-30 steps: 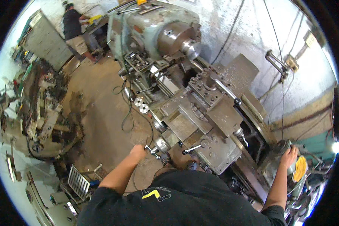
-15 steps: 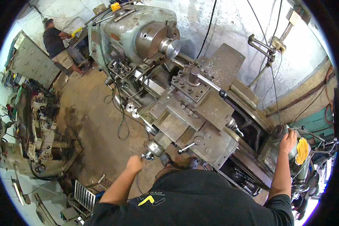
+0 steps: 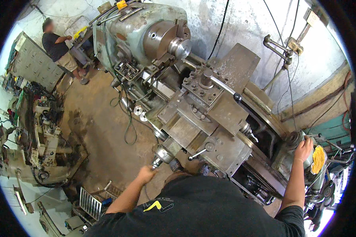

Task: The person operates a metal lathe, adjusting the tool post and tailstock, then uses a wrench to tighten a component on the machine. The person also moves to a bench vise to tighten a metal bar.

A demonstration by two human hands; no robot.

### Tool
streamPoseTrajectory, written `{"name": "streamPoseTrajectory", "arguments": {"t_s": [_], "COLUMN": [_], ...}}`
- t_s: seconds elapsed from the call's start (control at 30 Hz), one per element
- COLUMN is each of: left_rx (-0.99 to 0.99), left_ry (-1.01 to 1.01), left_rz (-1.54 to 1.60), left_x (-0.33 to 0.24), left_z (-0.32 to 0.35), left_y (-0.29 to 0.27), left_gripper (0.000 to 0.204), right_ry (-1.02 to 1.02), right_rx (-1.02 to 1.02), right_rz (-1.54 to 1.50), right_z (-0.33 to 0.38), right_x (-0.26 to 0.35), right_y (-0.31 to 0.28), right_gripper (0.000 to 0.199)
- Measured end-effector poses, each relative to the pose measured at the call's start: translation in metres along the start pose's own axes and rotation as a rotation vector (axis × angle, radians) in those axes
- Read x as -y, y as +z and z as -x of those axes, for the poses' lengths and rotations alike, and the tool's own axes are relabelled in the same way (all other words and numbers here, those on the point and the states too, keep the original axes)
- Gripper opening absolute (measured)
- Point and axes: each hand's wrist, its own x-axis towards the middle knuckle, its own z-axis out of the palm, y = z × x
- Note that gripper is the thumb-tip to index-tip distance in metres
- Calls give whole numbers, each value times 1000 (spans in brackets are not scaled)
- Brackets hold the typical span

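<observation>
Evidently, left fingers (image 3: 150, 170) curl closed around a metal crank (image 3: 157, 161).

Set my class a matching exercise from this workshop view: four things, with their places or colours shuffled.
Column one
1. left hand
2. right hand
3. cloth
4. shiny round workpiece

Column two
A. yellow
B. in the chuck
C. at the crank handle
D. on the tailstock

Pairs: 1-C, 2-D, 3-A, 4-B

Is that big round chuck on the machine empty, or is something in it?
Not empty: the chuck holds a round metal piece, its shiny end sticking out.
</observation>
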Motion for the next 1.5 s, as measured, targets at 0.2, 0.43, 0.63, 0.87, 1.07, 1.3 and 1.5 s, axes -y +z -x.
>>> {"name": "streamPoseTrajectory", "arguments": {"t_s": [0.2,0.43,0.63,0.87,1.07,1.3,1.5], "left_rx": [-96,0,-3,-156,-38,-115,-81], "left_ry": [-193,119,-34,30,-261,-99,-39], "left_rz": [359,54,-213,-100,17,-143,12], "left_x": [15,4,1,-7,-5,-3,-11], "left_z": [-56,-4,-58,5,-48,-21,-16], "left_y": [44,5,22,11,42,-19,46], "left_gripper": [24,28,22,23,24,26,26], "right_ry": [-36,-40,-27,-52,-31,-51,-130], "right_rx": [-3,25,61,47,37,84,53], "right_rz": [73,118,104,120,131,273,171], "right_z": [-1,-7,-8,-9,-11,-9,41], "right_x": [-4,-12,-14,-19,-23,9,97], "right_y": [3,7,7,10,13,2,-12], "right_gripper": [36,39,38,40,38,35,39]}}
